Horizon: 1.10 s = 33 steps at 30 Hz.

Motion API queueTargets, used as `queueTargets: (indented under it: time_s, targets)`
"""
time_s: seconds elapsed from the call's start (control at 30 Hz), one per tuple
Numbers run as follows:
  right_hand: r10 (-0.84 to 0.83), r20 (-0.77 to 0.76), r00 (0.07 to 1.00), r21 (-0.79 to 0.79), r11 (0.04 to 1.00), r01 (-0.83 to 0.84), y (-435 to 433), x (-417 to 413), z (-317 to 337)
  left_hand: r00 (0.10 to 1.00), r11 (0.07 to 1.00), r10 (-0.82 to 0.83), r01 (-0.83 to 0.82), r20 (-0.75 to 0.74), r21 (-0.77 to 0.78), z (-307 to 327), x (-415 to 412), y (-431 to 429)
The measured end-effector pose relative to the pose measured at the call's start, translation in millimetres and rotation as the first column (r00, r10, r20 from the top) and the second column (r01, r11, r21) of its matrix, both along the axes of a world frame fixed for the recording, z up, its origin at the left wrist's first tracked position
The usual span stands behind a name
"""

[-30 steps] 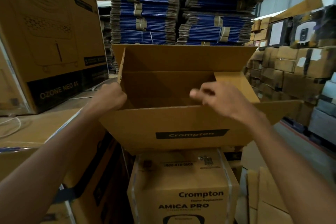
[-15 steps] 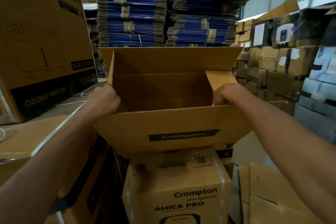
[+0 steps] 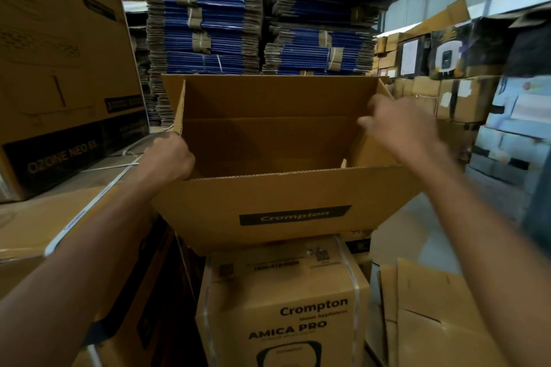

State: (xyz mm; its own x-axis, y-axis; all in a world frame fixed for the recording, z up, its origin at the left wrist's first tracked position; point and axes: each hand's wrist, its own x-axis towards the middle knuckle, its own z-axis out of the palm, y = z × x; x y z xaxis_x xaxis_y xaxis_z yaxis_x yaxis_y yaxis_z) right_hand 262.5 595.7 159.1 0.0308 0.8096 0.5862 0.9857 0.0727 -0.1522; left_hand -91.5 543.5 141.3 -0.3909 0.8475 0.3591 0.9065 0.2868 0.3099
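An open brown cardboard box [image 3: 295, 197] with a black "Crompton" label stands in front of me, its flaps up and nothing visible inside. My left hand [image 3: 168, 155] grips the box's near left corner, fingers curled over the rim. My right hand [image 3: 399, 128] is raised at the box's right side flap [image 3: 365, 149]. It is blurred by motion, with its fingertips pointing left over the opening. Whether it holds the flap is unclear.
The open box rests on a sealed, strapped "Crompton Amica Pro" carton [image 3: 283, 307]. A large "Ozone Neo" carton [image 3: 65, 68] stands on the left. Tall stacks of flattened blue cartons [image 3: 208, 24] rise behind. Stacked boxes [image 3: 459, 92] line the right; flat cardboard [image 3: 432, 322] lies lower right.
My right hand has left the box's near right rim and risen to the right side flap. My left hand has kept its grip on the left corner.
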Motion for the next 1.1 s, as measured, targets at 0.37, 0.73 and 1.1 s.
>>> queueTargets:
  time_s: [0.37, 0.73, 1.1]
  targets:
    - [0.279, -0.415, 0.866, 0.002, 0.952, -0.306, -64.1, -110.3, -72.3, 0.994, 0.995, -0.104, 0.104, 0.038, -0.002, -3.6, 12.2, -30.4]
    - [0.271, -0.379, 0.885, -0.018, 0.954, -0.3, 6.6, -96.1, -1.3, 0.835, 0.874, -0.364, 0.459, 0.412, -0.159, 34.2, 72.6, -55.2]
    - [0.256, -0.475, 0.842, -0.023, 0.953, -0.302, 21.5, -94.2, 0.6, 0.538, 0.723, -0.476, 0.69, 0.696, -0.038, 5.4, 93.4, -58.5]
